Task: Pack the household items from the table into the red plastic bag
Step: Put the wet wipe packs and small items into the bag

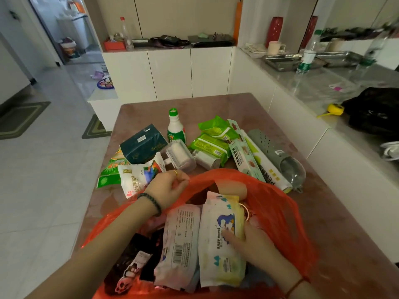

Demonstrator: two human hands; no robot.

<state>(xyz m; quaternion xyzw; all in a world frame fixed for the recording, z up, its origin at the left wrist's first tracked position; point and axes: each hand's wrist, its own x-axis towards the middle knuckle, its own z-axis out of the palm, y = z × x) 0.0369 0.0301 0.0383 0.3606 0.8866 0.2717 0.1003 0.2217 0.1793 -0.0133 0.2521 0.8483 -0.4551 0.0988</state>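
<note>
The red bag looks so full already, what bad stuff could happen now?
1. The bag is thin plastic and only the left hand holds its rim open; if that grip slips, the mouth may flop shut.
2. The wipes under the right hand stand on end beside another pack, so they might tip out.
3. The long boxes still on the table have corners that could poke the bag.

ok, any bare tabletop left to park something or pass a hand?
Bare: the table's far end beyond the green-capped bottle, and the right strip beside the red bag. Crowded: the middle, from the dark tissue box to the grey sleeve.
</note>
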